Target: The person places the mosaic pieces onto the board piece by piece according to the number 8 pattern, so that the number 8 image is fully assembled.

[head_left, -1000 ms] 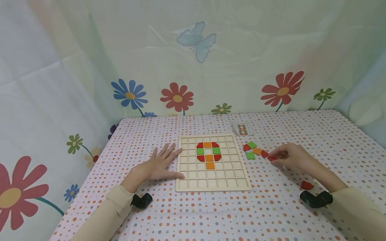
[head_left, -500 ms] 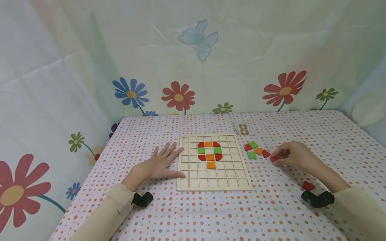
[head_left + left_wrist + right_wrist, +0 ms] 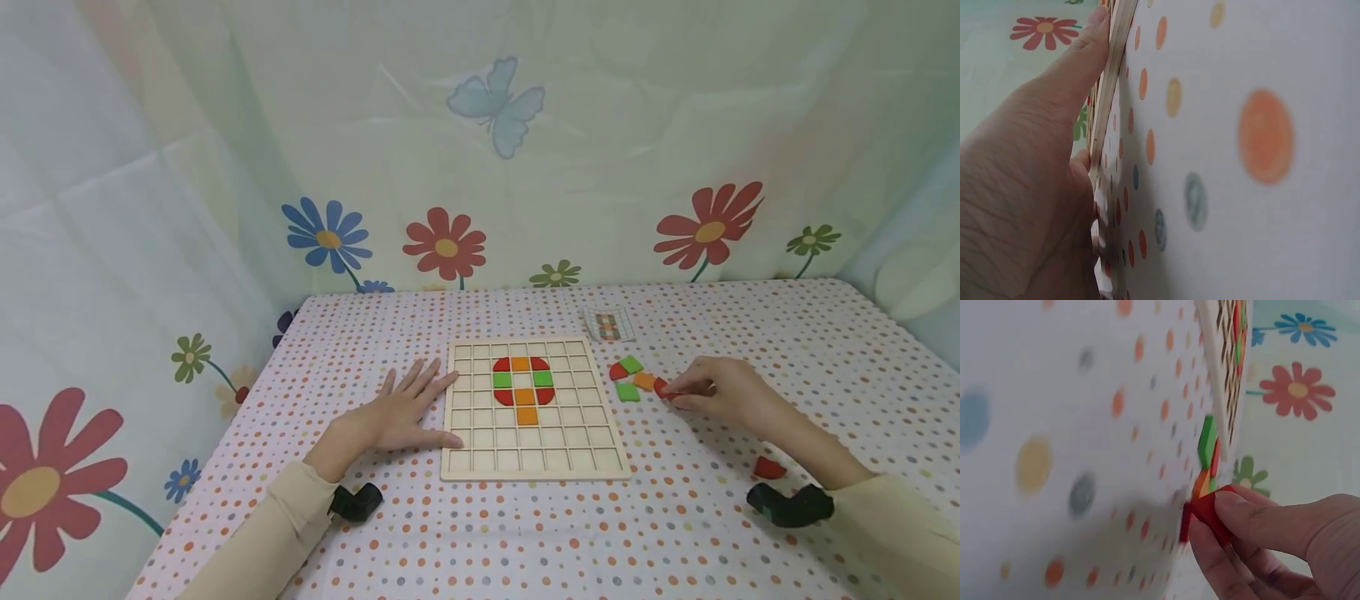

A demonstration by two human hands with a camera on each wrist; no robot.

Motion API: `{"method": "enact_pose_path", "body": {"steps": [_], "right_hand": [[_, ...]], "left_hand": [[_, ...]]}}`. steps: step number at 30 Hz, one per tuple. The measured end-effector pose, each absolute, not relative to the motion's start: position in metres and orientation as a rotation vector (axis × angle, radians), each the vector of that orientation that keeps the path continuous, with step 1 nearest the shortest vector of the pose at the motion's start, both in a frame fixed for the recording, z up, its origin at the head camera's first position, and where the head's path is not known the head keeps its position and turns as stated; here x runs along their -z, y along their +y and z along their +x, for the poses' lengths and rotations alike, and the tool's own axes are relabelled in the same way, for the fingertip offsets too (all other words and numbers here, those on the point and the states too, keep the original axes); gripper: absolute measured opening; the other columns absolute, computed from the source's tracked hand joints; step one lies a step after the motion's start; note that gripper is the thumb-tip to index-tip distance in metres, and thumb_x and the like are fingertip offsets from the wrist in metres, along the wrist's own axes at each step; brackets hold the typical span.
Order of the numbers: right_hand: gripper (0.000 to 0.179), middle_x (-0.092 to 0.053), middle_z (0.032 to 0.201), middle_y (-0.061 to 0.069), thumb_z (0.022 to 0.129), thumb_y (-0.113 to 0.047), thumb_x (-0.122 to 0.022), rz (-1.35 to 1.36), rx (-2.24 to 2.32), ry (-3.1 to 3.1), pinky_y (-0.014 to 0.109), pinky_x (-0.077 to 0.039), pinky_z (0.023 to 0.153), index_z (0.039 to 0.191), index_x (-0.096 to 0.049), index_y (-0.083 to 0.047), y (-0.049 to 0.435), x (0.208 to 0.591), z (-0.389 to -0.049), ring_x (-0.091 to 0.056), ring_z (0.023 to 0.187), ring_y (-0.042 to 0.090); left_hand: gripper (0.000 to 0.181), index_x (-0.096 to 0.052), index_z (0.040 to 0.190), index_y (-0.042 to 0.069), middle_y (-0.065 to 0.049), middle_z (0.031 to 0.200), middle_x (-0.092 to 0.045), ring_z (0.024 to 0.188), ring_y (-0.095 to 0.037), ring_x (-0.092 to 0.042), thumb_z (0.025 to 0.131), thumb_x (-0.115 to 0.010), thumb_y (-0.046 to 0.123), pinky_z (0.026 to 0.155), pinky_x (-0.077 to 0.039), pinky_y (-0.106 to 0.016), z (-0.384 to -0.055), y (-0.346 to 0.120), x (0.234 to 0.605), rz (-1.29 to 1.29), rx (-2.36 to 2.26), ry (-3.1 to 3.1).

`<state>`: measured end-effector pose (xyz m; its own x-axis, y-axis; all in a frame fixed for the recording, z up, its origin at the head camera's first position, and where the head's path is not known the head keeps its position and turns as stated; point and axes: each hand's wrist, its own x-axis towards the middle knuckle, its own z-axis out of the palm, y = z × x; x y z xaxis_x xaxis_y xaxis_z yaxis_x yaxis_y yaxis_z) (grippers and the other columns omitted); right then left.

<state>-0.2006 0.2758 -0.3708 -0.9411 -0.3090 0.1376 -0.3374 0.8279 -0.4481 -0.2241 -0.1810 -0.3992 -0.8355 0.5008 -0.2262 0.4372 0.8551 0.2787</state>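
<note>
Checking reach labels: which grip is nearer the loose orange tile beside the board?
Right. The right grip is just right of the loose orange tile, pinching a red piece; the left grip rests at the left edge of the board, which lies between it and the tile.

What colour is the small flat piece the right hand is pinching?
A flat red piece, seen best in the right wrist view.

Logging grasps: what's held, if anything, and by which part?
Right hand: a red piece, by its palm-side edge. Left hand: nothing; it only touches the board.
</note>
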Motion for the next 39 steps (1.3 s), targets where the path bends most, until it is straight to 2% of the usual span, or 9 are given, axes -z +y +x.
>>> {"method": "enact_pose_path", "body": {"steps": [3,9,15,20,25,32,39], "right_hand": [[0.013,-0.065,0.084,-0.001,0.085,0.004,-0.082,0.636,-0.760,-2.896,0.024,-0.052,0.064,0.097,-0.080,0.001,0.262,0.368,-0.200,-0.058,0.075,0.012],[0.017,-0.056,0.086,0.000,0.091,0.003,-0.077,0.697,-0.869,-2.903,0.025,-0.043,0.061,0.108,-0.080,0.002,0.221,0.358,-0.197,-0.049,0.077,0.016],[0.015,-0.063,0.091,-0.003,0.092,0.002,-0.077,0.869,-0.952,-2.872,0.029,-0.054,0.074,0.104,-0.081,-0.005,0.186,0.354,-0.201,-0.058,0.086,0.014],[0.014,-0.063,0.089,-0.004,0.093,0.001,-0.076,0.977,-1.059,-2.848,0.027,-0.056,0.076,0.105,-0.082,-0.005,0.164,0.361,-0.207,-0.060,0.084,0.012],[0.014,-0.065,0.089,-0.005,0.094,0.000,-0.075,0.997,-1.087,-2.862,0.025,-0.052,0.072,0.105,-0.082,-0.007,0.149,0.372,-0.211,-0.057,0.083,0.011],[0.015,-0.070,0.092,-0.005,0.092,0.002,-0.077,0.973,-1.067,-2.831,0.025,-0.055,0.074,0.101,-0.083,-0.009,0.141,0.379,-0.211,-0.062,0.086,0.012],[0.012,-0.068,0.088,-0.003,0.090,0.003,-0.079,0.869,-1.013,-2.882,0.023,-0.050,0.067,0.098,-0.083,-0.006,0.139,0.377,-0.210,-0.057,0.078,0.011]], "left_hand": [[0.106,-0.014,0.170,0.026,-0.009,0.176,-0.001,0.161,-0.033,0.006,0.090,-0.059,0.079,0.125,0.002,-0.066,-0.224,-0.181,0.399,0.704,-0.305,2.748],[0.105,-0.014,0.170,0.026,-0.009,0.176,0.000,0.161,-0.034,0.006,0.090,-0.059,0.078,0.125,0.002,-0.066,-0.224,-0.182,0.398,0.704,-0.310,2.745],[0.107,-0.012,0.170,0.027,-0.009,0.176,0.001,0.161,-0.033,0.007,0.090,-0.058,0.080,0.125,0.003,-0.066,-0.226,-0.182,0.402,0.696,-0.287,2.749],[0.110,-0.009,0.170,0.030,-0.006,0.176,0.005,0.161,-0.030,0.010,0.087,-0.056,0.084,0.125,0.006,-0.063,-0.229,-0.183,0.406,0.674,-0.278,2.749],[0.107,-0.012,0.170,0.027,-0.009,0.176,0.002,0.161,-0.033,0.007,0.089,-0.057,0.081,0.125,0.003,-0.065,-0.225,-0.181,0.402,0.694,-0.284,2.751],[0.106,-0.012,0.170,0.028,-0.008,0.176,0.001,0.161,-0.033,0.007,0.090,-0.058,0.080,0.125,0.003,-0.065,-0.225,-0.181,0.402,0.697,-0.289,2.759],[0.107,-0.011,0.170,0.029,-0.008,0.176,0.001,0.161,-0.032,0.007,0.089,-0.057,0.081,0.125,0.004,-0.064,-0.226,-0.182,0.402,0.692,-0.289,2.750]]}}
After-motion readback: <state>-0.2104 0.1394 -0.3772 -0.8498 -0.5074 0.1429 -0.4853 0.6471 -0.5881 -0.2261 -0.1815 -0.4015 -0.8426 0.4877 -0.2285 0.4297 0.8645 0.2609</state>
